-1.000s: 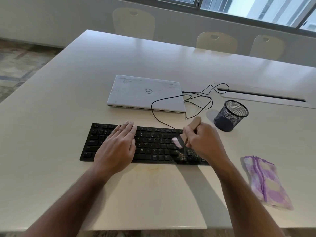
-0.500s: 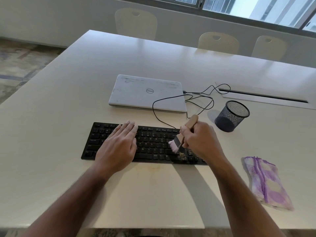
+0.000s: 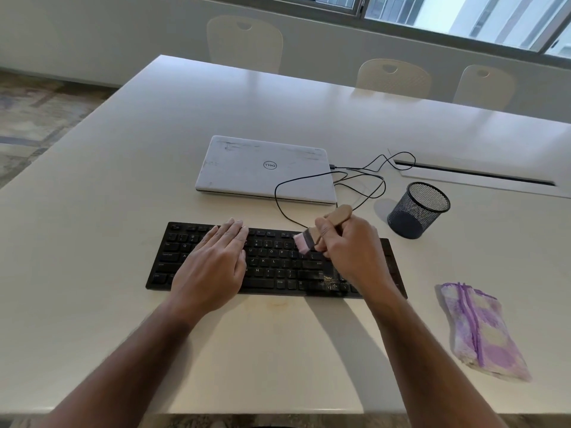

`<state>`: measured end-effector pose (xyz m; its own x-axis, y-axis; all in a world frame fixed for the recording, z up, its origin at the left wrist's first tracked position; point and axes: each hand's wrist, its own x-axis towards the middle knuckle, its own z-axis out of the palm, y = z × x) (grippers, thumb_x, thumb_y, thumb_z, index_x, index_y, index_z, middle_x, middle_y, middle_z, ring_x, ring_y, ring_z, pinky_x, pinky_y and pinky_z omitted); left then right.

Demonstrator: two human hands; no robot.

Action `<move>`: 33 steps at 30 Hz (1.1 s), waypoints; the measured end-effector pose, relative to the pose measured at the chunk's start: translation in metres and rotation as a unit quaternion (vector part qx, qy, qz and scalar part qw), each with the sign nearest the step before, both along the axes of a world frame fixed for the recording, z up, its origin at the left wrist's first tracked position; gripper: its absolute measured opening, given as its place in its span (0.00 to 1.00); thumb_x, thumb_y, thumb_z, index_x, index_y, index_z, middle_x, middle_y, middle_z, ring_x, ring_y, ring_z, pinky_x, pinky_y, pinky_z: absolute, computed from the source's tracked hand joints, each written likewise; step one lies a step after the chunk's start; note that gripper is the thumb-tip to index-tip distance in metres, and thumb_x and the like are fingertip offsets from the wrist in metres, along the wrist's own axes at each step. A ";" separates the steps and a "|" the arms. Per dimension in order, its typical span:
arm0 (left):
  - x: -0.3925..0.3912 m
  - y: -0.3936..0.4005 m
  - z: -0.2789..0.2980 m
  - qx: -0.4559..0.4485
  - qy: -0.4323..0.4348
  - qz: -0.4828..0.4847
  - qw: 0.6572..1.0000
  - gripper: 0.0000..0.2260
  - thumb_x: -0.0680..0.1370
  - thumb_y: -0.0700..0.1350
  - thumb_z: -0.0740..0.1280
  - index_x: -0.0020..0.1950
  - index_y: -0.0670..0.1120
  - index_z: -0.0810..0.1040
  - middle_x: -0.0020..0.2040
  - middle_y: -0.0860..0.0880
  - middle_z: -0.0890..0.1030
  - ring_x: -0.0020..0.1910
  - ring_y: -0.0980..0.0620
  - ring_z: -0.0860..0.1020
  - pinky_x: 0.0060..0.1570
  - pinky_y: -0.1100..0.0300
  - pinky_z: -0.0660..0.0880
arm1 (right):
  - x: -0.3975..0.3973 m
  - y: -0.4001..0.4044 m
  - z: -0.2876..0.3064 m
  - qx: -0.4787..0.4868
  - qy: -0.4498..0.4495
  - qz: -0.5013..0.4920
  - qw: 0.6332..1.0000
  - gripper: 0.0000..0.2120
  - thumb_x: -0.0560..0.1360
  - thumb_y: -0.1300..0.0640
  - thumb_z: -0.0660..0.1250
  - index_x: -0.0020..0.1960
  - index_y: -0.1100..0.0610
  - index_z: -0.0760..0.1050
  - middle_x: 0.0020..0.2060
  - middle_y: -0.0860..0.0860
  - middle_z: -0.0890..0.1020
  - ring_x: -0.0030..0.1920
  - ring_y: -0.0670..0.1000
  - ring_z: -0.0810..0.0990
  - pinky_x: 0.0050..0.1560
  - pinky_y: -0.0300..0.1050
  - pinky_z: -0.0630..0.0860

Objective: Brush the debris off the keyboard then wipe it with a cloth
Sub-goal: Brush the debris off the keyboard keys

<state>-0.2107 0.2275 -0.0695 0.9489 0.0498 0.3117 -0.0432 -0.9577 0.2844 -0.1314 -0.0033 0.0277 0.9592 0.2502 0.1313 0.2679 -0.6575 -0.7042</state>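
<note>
left hand [image 3: 213,267] flat on the black keyboard [image 3: 278,264], fingers straight, right hand [image 3: 352,248] gripping a wooden brush [image 3: 321,230], pink bristles on the keys, debris [image 3: 329,278] near front edge, mesh cup [image 3: 417,210] looks empty, cloth [image 3: 482,329] on table [image 3: 123,180] at right

Your one camera sits on your head and looks forward and down at the table [image 3: 92,230] (close by), with chairs [image 3: 394,77] far behind.
</note>
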 end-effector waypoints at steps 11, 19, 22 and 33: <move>0.000 0.000 0.000 0.000 0.000 0.000 1.000 0.26 0.83 0.49 0.50 0.80 0.43 0.64 0.80 0.47 0.64 0.81 0.55 0.57 0.80 0.56 0.53 | -0.002 0.004 0.001 -0.036 -0.014 -0.001 0.999 0.16 0.85 0.50 0.66 0.43 0.57 0.81 0.33 0.50 0.85 0.35 0.51 0.85 0.43 0.54 0.84; 0.001 0.000 0.000 0.004 0.000 0.002 1.000 0.26 0.83 0.49 0.50 0.80 0.43 0.65 0.80 0.46 0.65 0.81 0.54 0.57 0.80 0.56 0.53 | -0.001 0.008 0.006 -0.030 -0.001 0.031 0.999 0.17 0.85 0.51 0.66 0.42 0.60 0.82 0.32 0.52 0.85 0.35 0.55 0.85 0.43 0.57 0.84; 0.000 0.000 0.001 0.006 -0.001 0.000 1.000 0.26 0.83 0.49 0.50 0.79 0.43 0.65 0.79 0.46 0.65 0.80 0.54 0.58 0.80 0.56 0.54 | -0.003 0.017 0.002 -0.017 -0.005 0.031 0.999 0.15 0.85 0.50 0.65 0.46 0.57 0.82 0.34 0.50 0.85 0.36 0.53 0.86 0.44 0.57 0.84; 0.001 0.000 0.000 0.005 0.002 0.002 1.000 0.26 0.83 0.50 0.50 0.80 0.43 0.64 0.80 0.46 0.65 0.80 0.54 0.58 0.80 0.55 0.53 | -0.003 0.018 -0.004 -0.031 -0.009 0.026 0.999 0.16 0.85 0.51 0.65 0.43 0.58 0.81 0.32 0.52 0.84 0.35 0.54 0.85 0.42 0.57 0.83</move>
